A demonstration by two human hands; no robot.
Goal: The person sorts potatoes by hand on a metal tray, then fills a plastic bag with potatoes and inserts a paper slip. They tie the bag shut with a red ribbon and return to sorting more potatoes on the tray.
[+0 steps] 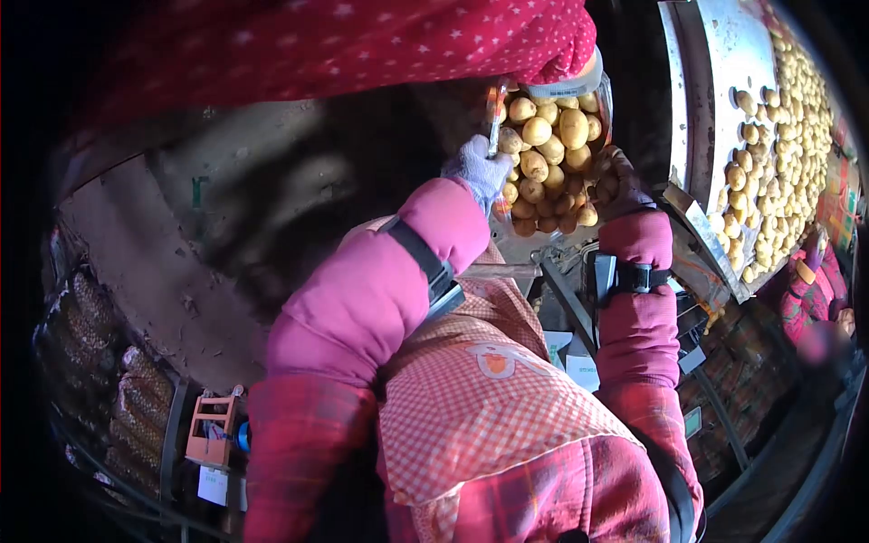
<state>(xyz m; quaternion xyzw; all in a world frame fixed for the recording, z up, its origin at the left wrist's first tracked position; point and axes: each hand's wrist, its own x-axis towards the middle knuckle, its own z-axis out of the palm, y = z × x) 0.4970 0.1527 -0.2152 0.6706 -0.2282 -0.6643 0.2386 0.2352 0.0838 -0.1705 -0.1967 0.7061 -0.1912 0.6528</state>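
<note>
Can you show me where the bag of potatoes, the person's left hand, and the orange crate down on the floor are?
bag of potatoes (pixel 549 158), head view, on the potatoes showing through its middle.
left hand (pixel 478 168), head view, on the back of the grey glove.
orange crate (pixel 210 430), head view, on its front wall.

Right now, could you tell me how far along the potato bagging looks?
Done: the mesh bag of potatoes looks nearly full. In hand: the left hand and right hand grip its sides. Left: many loose potatoes lie on the sorting table.
</note>
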